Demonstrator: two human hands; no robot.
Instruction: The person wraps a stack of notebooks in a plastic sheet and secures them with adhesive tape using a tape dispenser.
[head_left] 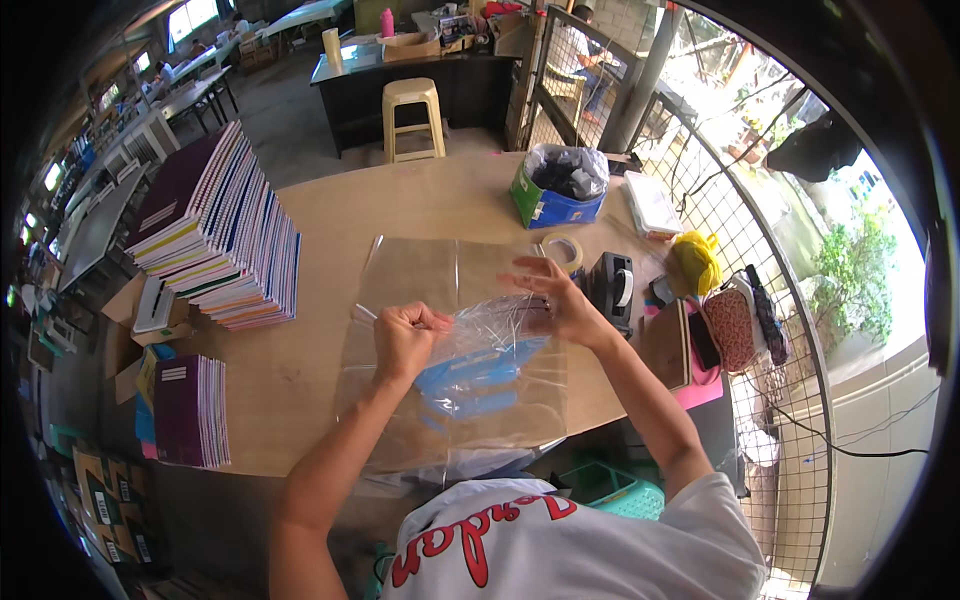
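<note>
A light-brown wooden table (320,215) is seen from above, over a person's bare forearms. At its far left stands a tall stack of spiral-bound notebooks with dark purple covers (215,230). Nearer the person, a shorter stack of purple-covered notebooks (190,411) sits at the table's left edge.

Right of the stacks, near the middle, the left hand (405,340) is closed, fingers curled in, pinching a gathered fold of film between thumb and forefinger. The film belongs to crinkled, transparent plastic sheeting with a bright blue area (470,385), which lies between the two hands and spreads toward the person, below them in the view. Wider, flat clear plastic (410,262) covers the tabletop beneath and beyond the hands.

The right hand (550,295) is partly open, its fingers stretched leftward and loosely parted above the film's upper right edge; glare and blur make it hard to tell whether its thumb grips the plastic.

Just beyond the right hand lies a tan roll of tape (574,247), with a blue-and-green box lined with a grey bag (560,212) farther back. Farther right come a boxy black device with a pale handle (610,290), a brown-covered book (668,345), a bright yellow bundle (695,262) and a reddish patterned pouch (733,328).
</note>
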